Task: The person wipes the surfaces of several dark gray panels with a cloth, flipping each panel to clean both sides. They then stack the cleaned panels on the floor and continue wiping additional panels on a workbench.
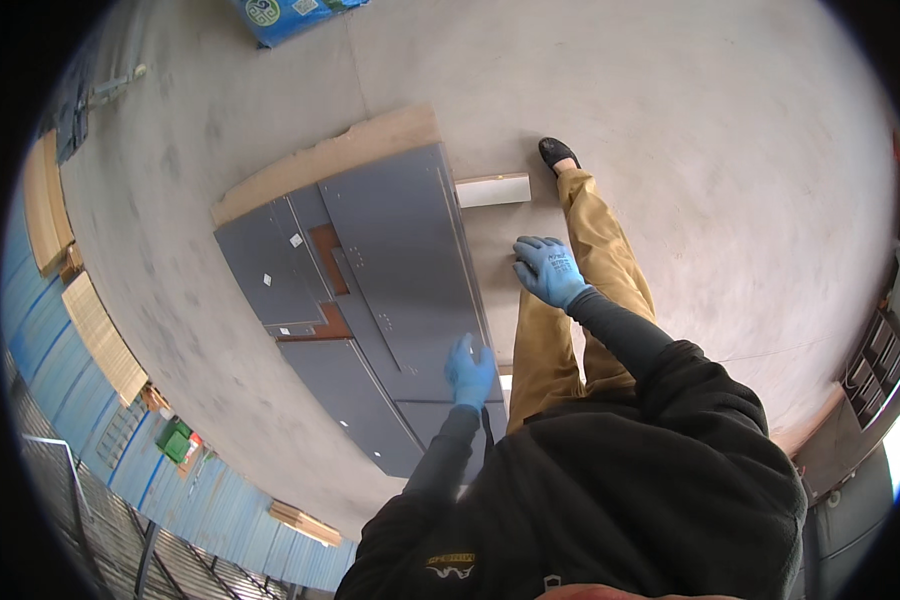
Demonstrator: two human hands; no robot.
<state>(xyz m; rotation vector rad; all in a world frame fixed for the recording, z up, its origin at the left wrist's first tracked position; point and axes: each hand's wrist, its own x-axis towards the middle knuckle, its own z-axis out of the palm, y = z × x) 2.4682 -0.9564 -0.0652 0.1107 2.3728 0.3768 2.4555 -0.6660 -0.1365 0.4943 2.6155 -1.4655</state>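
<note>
Grey flat boards [400, 240] lie stacked on the floor to my left, some with small white stickers. My left hand [470, 372], in a light blue glove, is over the near right part of the stack with its fingers apart. Nothing shows in it, and whether it touches the board I cannot tell. In a matching glove, my right hand [551, 272] hangs in front of my leg, fingers loosely stretched and holding nothing I can see. Beyond it, a narrow white-faced block [494, 190] rests on the floor beside the stack's right edge.
A strip of brown cardboard [340, 155] sticks out along the far edge of the stack. On the concrete floor [730, 150] a blue bag [295, 18] lies far ahead. Wooden boards [105, 330] and a blue corrugated wall [80, 370] run along the left; dark frames [878, 365] stand at right.
</note>
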